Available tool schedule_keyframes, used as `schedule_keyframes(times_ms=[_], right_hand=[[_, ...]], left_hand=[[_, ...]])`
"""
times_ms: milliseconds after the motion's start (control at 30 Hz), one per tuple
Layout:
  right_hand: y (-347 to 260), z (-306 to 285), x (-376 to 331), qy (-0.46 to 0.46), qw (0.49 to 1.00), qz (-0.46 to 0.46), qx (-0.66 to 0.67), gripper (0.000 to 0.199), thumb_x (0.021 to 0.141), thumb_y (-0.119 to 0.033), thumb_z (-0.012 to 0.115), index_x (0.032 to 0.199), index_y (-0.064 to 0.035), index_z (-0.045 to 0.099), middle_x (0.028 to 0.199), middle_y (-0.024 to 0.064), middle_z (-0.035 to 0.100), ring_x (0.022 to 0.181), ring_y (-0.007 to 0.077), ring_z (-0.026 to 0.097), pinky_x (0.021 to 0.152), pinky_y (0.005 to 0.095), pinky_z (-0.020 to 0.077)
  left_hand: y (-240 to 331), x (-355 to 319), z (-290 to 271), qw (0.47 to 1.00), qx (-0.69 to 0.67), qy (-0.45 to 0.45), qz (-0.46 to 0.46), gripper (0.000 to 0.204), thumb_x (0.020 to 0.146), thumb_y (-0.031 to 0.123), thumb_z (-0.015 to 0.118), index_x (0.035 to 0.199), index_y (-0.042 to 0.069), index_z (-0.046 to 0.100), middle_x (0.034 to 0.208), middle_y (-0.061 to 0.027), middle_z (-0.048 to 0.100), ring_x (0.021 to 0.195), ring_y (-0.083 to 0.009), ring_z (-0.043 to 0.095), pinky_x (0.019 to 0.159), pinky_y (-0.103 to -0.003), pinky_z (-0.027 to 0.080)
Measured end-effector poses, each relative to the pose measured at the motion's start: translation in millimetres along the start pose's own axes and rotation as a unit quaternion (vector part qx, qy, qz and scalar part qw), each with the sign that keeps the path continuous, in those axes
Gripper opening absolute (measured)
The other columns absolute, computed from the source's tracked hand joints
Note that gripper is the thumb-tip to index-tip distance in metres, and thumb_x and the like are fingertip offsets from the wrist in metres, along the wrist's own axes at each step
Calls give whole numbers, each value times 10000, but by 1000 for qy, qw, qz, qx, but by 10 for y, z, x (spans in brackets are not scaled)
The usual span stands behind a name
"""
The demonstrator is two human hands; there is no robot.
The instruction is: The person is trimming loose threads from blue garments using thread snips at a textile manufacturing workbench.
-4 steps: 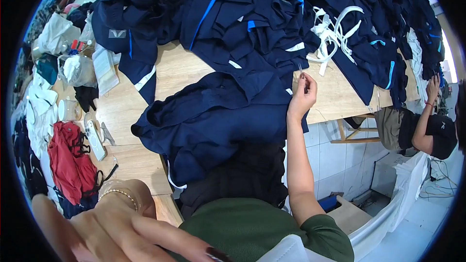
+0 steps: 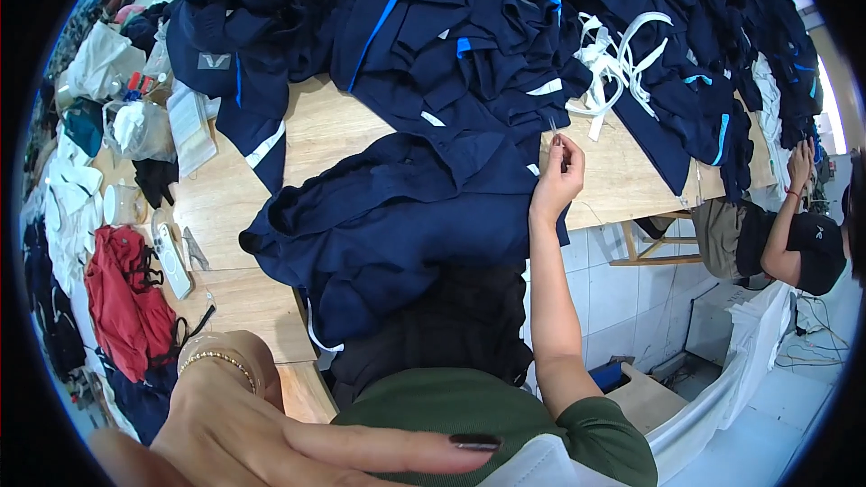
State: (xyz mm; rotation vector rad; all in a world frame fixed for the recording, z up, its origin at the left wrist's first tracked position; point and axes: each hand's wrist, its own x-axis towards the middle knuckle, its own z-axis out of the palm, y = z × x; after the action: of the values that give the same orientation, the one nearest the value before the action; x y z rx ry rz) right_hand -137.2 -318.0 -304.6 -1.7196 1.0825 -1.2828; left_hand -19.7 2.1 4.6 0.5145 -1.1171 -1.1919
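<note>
Pinching a thin needle-like thing point(image 2: 554, 129) above the navy garment point(image 2: 397, 225) on the wooden desk point(image 2: 316, 131) | right hand point(image 2: 557, 179) grip clenched on it | left hand point(image 2: 271, 433) near camera, fingers extended, holding nothing | white straps point(image 2: 618, 59) nearby.

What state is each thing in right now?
Right hand: raised, fingers pinched on a thin, needle-like thing.
Left hand: close to the camera, fingers out, holding nothing.
Navy garment: crumpled, hanging over the table edge.
Navy pile: heaped.
White straps: tangled on the pile.
Red cloth: bunched.
</note>
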Motion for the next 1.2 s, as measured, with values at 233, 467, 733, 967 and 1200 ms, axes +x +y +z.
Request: schedule_keyframes(times_ms=[233, 467, 733, 967, 1200], right_hand=[[-160, 170, -138, -11, 999, 32, 31, 156, 920, -106, 595, 1020, 5, 641, 972, 85, 601, 871, 165, 577, 787, 281, 464], [0, 13, -36, 9, 1000, 11, 12, 160, 924, -113, 594, 1023, 3, 642, 964, 80, 598, 858, 166, 575, 776, 279, 460], [-140, 125, -93, -2, 999, 29, 25, 184, 932, -152, 604, 1019, 7, 639, 969, 77, 598, 871, 164, 576, 768, 275, 455], [-46, -41, -4, 16, 999, 20, 20, 168, 928, -130, 599, 1018, 6, 639, 981, 83, 605, 882, 167, 579, 775, 275, 460], [-114, 95, -75, 1, 999, 35, 19, 165, 926, -127, 598, 1016, 5, 639, 978, 82, 604, 885, 169, 578, 771, 278, 465]], left_hand=[[151, -148, -22, 998, 14, 59, 20, 349, 917, 483, 536, 1130, 226, 431, 846, -227, 694, 981, -469, 635, 1000, -648, 290], [118, 150, -57, 995, 0, 26, -95, 380, 883, 469, 579, 1161, 245, 445, 898, -246, 691, 1105, -470, 577, 1062, -645, 176], [-24, -216, 178, 965, -51, 183, 180, 411, 841, 516, 625, 1107, 222, 515, 1000, -166, 702, 980, -393, 659, 981, -587, 360], [172, 1, 37, 985, 47, 86, -143, 443, 781, 612, 645, 873, 187, 564, 852, -157, 698, 853, -297, 686, 955, -549, 407], [112, 9, -77, 998, -26, 42, 25, 494, 882, 496, 572, 1253, 228, 387, 908, -217, 690, 1011, -407, 626, 1058, -607, 286]])
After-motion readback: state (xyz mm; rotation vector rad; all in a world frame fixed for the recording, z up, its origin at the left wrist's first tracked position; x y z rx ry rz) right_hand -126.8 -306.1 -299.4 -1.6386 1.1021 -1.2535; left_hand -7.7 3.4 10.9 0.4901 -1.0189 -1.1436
